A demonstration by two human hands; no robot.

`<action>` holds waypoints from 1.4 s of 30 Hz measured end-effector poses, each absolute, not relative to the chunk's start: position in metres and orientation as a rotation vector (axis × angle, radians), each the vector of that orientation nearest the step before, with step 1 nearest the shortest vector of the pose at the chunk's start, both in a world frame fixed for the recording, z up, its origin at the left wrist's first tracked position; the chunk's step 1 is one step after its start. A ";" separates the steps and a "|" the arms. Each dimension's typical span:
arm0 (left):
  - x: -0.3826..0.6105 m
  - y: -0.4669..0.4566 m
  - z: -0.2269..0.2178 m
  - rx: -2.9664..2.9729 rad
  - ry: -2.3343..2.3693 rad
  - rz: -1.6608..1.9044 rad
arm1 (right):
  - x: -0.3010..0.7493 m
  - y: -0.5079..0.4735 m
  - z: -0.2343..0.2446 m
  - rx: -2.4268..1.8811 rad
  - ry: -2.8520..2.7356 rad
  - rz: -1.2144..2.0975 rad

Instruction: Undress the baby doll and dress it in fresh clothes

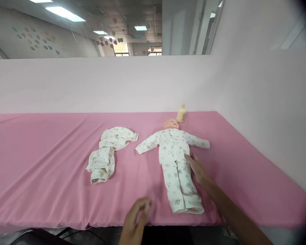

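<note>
A baby doll (171,124) lies on its back, head toward the wall and arms spread. It wears a white printed baby top (172,144) and matching white trousers (180,185), whose leg ends lie toward me. My right hand (197,168) rests against the doll's side at the waist, fingers stretched along the cloth and nothing gripped. Lower down, left of the trouser legs, my left hand (137,217) hangs over the front part of the table, slightly blurred. Its fingers are loosely bent with a gap to the thumb, and no object shows in them.
To the left lies a second set of crumpled white printed baby clothes (109,149). A pale yellow pump bottle (181,114) stands behind the doll's head. The pink sheet (53,163) covers the table, bounded by white walls (257,92) behind and right, with a window above.
</note>
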State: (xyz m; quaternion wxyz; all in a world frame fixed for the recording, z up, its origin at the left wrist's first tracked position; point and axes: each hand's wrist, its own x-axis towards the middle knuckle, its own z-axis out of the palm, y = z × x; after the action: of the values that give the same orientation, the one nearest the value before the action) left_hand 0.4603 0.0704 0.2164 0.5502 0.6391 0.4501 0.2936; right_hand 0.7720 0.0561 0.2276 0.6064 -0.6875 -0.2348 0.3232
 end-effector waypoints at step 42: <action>0.627 0.244 0.260 2.354 0.858 0.632 | 0.751 0.241 0.332 -2.649 -1.701 0.030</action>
State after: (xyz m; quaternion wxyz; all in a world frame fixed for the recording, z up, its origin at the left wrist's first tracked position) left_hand 0.6272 0.2435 0.2601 0.2751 0.8759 0.3191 0.2352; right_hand 0.7512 0.2414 0.3323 -0.0035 -0.8414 -0.5404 0.0097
